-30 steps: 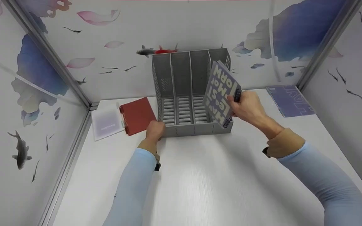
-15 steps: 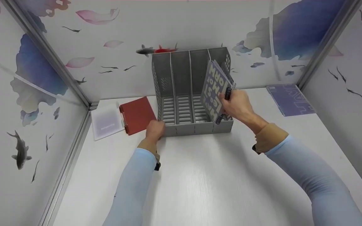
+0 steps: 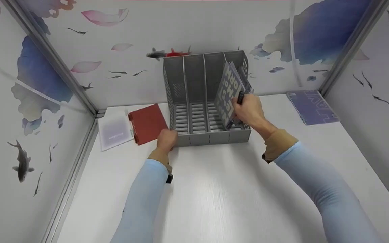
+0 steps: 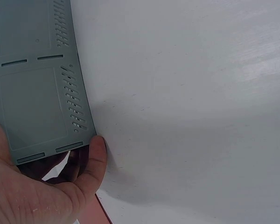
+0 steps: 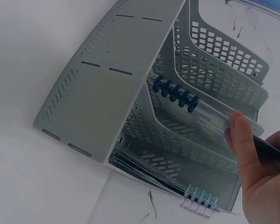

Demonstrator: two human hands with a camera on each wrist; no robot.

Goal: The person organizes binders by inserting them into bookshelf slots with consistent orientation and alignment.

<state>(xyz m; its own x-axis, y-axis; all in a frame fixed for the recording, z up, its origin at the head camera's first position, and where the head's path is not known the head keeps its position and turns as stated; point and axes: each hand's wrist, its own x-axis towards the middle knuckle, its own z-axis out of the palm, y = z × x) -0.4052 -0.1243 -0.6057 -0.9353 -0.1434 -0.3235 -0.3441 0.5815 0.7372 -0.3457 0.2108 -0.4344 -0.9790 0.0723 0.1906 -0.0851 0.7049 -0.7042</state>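
Purple notebook (image 3: pixel 228 91) in right hand (image 3: pixel 249 109).

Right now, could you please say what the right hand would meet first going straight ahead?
Beyond the spiral notebook it holds, the right hand would probably meet the inside of the gray file organizer; depth is unclear.

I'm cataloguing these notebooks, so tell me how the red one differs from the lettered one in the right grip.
Color: the red notebook is red; the lettered notebook is grayish purple with pale letters.
Pose: the red notebook lies flat on the table; the lettered notebook is held on edge, partly inside the gray organizer.
Rings: the red notebook's are red; the lettered notebook's are dark.
Both are ring-bound.
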